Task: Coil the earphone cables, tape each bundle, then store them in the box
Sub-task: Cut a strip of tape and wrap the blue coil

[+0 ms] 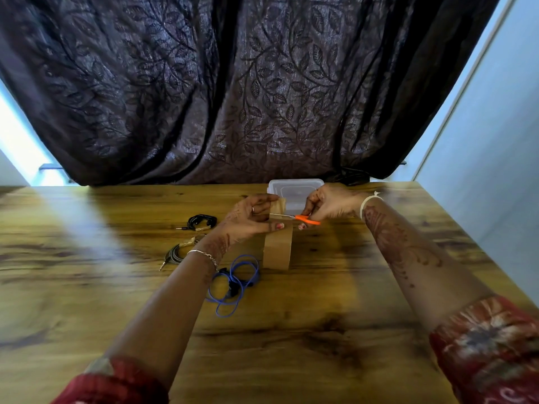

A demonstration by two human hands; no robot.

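Brown tape roll [277, 252] stands on edge on the bench [320, 316], directly below both grips.

Head view:
- Left grip [250, 220] pinches the free strip [278, 206] drawn up from the roll, thumb beneath and fingers above.
- Right grip [329, 204] grasps the orange-handled scissors [306, 218]. The blades point toward the left grip and meet the strip just under its pinch.
- Clear box [294, 189] sits just behind the grips; I cannot tell whether a lid is on it.
- Left of the left grip lies a black bundle [202, 222], taped. By the left wrist is a grey bundle [178, 253], also taped.
- Blue cable [236, 281] lies under the left forearm, loosely looped, with no tape visible.

Judgement: a piece is being cut, likely for the blue cable.
- Keep the strip taut and the blades square across it, and cut in one clean close.
- Hold the cut piece by one edge so the adhesive does not fold onto itself.
- Nothing steadies the roll, so a hard pull could tip it.
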